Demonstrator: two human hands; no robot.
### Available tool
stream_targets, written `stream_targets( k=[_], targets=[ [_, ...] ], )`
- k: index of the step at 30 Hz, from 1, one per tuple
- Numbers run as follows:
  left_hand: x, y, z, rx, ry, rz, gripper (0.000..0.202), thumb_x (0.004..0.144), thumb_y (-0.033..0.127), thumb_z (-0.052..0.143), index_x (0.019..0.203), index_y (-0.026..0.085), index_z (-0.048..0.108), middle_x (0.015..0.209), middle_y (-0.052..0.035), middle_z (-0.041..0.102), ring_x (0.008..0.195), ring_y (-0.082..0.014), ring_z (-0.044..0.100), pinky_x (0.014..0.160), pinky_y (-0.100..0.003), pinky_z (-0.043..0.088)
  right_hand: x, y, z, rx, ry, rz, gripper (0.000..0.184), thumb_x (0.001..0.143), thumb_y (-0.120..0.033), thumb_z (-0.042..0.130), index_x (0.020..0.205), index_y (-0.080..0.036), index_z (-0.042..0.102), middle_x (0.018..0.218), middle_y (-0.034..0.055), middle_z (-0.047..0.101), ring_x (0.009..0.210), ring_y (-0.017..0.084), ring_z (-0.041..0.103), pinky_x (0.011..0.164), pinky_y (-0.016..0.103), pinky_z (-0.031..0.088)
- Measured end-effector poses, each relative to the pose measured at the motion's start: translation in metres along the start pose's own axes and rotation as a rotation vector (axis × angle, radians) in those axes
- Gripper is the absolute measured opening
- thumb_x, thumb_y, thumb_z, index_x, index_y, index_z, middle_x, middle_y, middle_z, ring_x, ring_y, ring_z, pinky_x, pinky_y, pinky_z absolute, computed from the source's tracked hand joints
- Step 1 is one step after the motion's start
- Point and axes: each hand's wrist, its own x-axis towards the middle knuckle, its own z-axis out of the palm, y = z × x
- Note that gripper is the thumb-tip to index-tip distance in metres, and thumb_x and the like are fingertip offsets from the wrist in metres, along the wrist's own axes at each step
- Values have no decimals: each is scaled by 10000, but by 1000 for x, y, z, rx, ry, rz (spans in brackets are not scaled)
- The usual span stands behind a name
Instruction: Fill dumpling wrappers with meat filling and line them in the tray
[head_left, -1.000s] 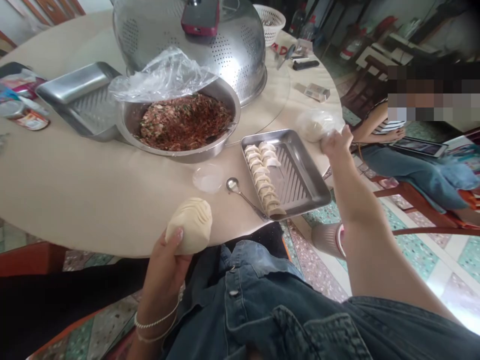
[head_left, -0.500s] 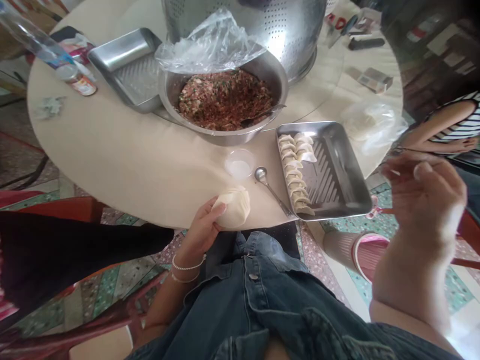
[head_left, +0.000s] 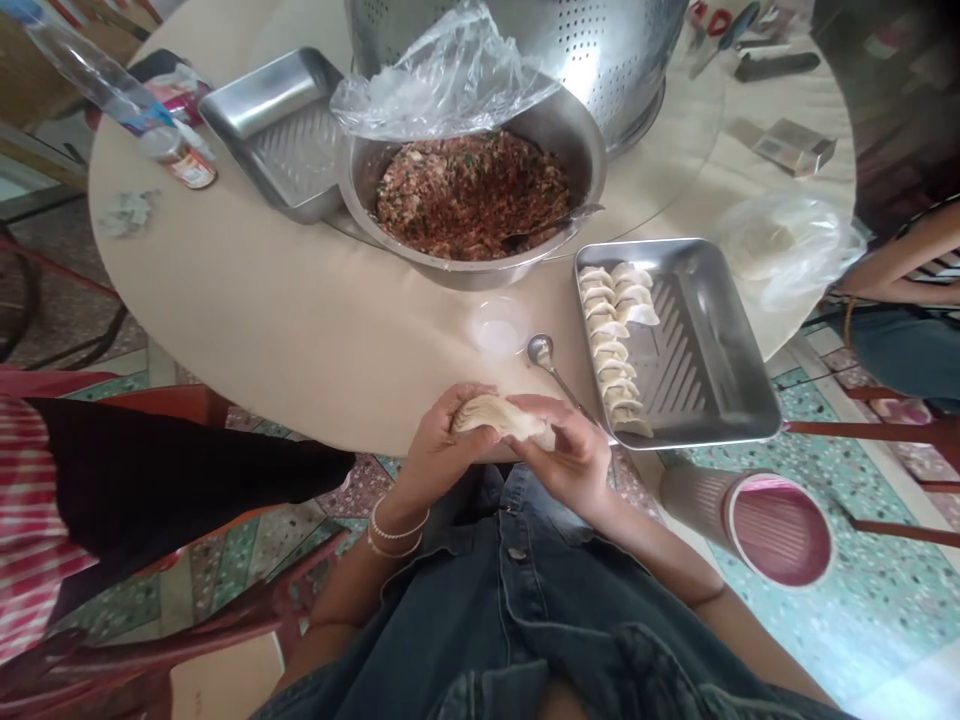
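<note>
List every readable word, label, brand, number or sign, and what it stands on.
No text reads clearly.
Jar label: too small and blurred.
Bottle label: too blurred.
Red marks, upper right: possibly letters, too unclear to quote.
Pale panel, lower left: faint marks, unreadable.

We wear a dark blue denim garment [head_left: 450, 620], with a round metallic-looking button [head_left: 517, 553] at the front and short sleeves [head_left: 319, 697]. Two thin, pale bracelets [head_left: 399, 536] circle our left wrist, one beaded-looking.

Wrapper stack [head_left: 487, 412] — pale, sl. bent
</note>
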Motion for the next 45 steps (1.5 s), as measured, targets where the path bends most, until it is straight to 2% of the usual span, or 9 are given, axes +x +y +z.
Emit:
stream_targets(
  k=[3,7,11,16,20,24,36,39,45],
  targets=[
    [-1,0,4,-240,15,-38,507,727,344,786,1174,239,570,1239,-49,578,1158,-176,538,981,-283,439,7,2,-8,-85,30,-318,468,817,-26,594,1235,-234,616,1066,69,717,1081,197,664,897,353,584],
    [-4,4,5,-577,-166,-416,545,777,554,660,1146,155,621,1171,-113,645,1087,-231,607,909,-342,504,5,13,-9,-223,-122,-472,390,910,-158,530,1280,-262,596,1105,54,714,1164,209,620,891,385,591],
    [1,-3,4,-424,-12,-379,369,756,398,735,1032,164,661,980,-42,710,916,-181,646,790,-275,524,-5,19,-8,-235,-380,-310,509,899,-143,491,1372,-330,489,1219,34,675,1198,208,601,983,448,545],
    [4,-11,6,-308,16,-337,370,785,391,722,1076,177,643,973,-33,710,842,-143,633,725,-235,490,-7,14,-16,-31,-203,185,574,848,-288,605,1389,-315,414,1352,98,551,1260,295,543,1038,531,485],
    [2,-8,5,-80,-129,-279,442,847,444,635,1199,181,592,1039,-56,684,878,-169,616,737,-259,481,-1,13,-12,136,-259,447,678,806,-441,683,1374,-268,356,1348,127,526,1175,245,603,932,401,570],
    [2,-5,0,331,-35,-175,307,875,441,578,985,157,609,815,-6,620,723,-136,535,635,-240,425,2,14,-3,390,-301,659,767,734,-401,761,1357,-263,335,1193,90,606,1034,203,664,874,363,593],
    [9,-8,-10,408,-8,-116,276,875,438,561,912,169,611,764,6,596,703,-136,525,629,-242,416,8,17,-3,451,-331,672,631,754,-394,736,1286,-254,426,1234,78,616,1057,200,666,882,365,601],
    [7,-5,-15,287,-93,-172,477,755,386,725,1166,183,592,1037,-54,674,886,-194,624,726,-265,495,9,16,0,406,-293,661,602,770,-379,720,1274,-251,418,1186,78,626,1007,192,681,858,357,606],
    [4,-9,-26,128,-36,-233,970,646,270,825,1476,237,324,1471,-154,460,1200,-302,587,908,-367,536,7,17,0,227,-325,571,619,787,-364,701,1317,-236,406,1182,101,633,995,207,690,806,368,628]
  ],
)
